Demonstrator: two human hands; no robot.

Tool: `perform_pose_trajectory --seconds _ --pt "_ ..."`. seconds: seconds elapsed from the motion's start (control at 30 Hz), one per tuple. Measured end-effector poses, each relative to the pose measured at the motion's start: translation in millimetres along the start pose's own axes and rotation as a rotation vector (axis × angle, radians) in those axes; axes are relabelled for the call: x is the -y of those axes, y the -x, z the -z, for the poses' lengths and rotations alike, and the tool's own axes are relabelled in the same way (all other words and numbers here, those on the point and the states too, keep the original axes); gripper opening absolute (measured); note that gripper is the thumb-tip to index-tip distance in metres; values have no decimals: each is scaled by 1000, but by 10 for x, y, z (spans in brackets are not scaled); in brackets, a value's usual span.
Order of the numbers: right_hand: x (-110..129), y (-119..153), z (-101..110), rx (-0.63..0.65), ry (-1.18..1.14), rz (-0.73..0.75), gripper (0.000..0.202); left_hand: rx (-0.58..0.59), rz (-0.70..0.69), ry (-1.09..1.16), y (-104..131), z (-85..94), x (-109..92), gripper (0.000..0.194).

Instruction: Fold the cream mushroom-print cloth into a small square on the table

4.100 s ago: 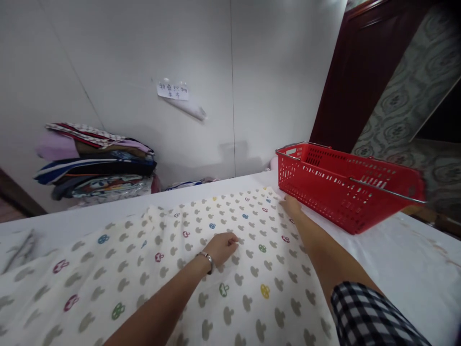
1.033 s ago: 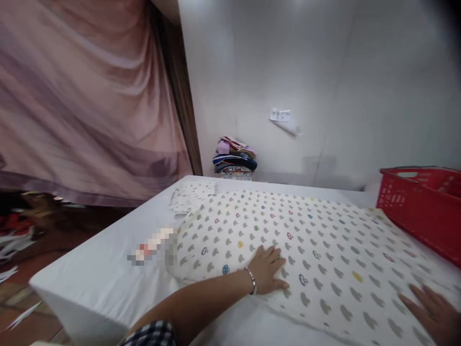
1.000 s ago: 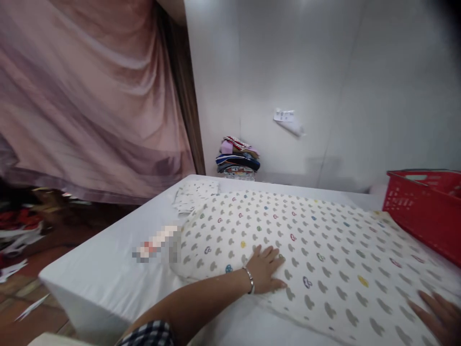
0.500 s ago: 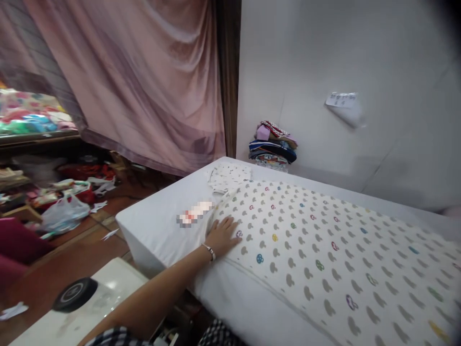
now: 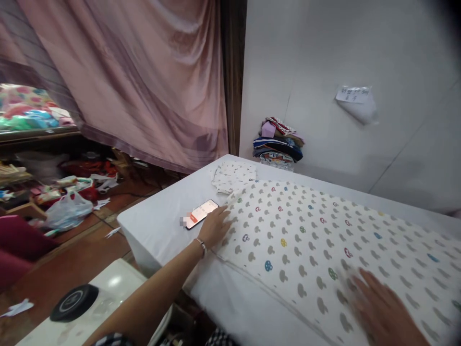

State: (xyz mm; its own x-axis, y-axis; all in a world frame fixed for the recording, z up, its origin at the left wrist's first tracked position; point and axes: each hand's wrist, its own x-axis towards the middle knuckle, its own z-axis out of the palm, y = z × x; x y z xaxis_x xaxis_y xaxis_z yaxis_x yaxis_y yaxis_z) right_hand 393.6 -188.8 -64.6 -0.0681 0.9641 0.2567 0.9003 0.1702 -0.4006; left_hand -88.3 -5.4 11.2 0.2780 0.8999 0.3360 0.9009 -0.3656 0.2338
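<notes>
A white cloth with grey and coloured mushroom prints (image 5: 298, 250) is spread over the white-covered table (image 5: 158, 206). My left hand (image 5: 215, 227), with a bracelet at the wrist, rests on the cloth's left end, fingers apart and holding nothing. Over the cloth at the lower right is my right hand (image 5: 383, 307), blurred by motion, its fingers smeared. A phone with a lit screen (image 5: 202, 213) lies on the table just left of my left hand. Beyond it sits a small folded printed cloth (image 5: 234, 177).
A stack of folded fabrics (image 5: 277, 144) stands against the grey wall past the table. Pink curtain (image 5: 162, 86) hangs at the left. Near the lower left is a white surface with a black round object (image 5: 74, 302). Bags and a plastic bag (image 5: 68, 211) litter the floor.
My right hand has come into view at the lower right. My left hand has shifted slightly left on the cloth, closer to the phone. The view has turned a little.
</notes>
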Motion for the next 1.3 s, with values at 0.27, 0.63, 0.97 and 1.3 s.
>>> perform_pose_trajectory --seconds 0.27,0.63,0.97,1.3 --pt "1403 -1072 -277 231 68 349 53 138 206 -24 -1196 -109 -84 43" --pt "1471 -1291 -666 255 23 301 46 318 315 -103 -2145 -468 -320 48" --pt "1496 -1336 -570 306 -74 256 44 480 -578 -15 -1143 -650 -1109 26" --pt "1498 -1337 -556 292 -99 250 41 629 192 71 -2108 -568 -846 66"
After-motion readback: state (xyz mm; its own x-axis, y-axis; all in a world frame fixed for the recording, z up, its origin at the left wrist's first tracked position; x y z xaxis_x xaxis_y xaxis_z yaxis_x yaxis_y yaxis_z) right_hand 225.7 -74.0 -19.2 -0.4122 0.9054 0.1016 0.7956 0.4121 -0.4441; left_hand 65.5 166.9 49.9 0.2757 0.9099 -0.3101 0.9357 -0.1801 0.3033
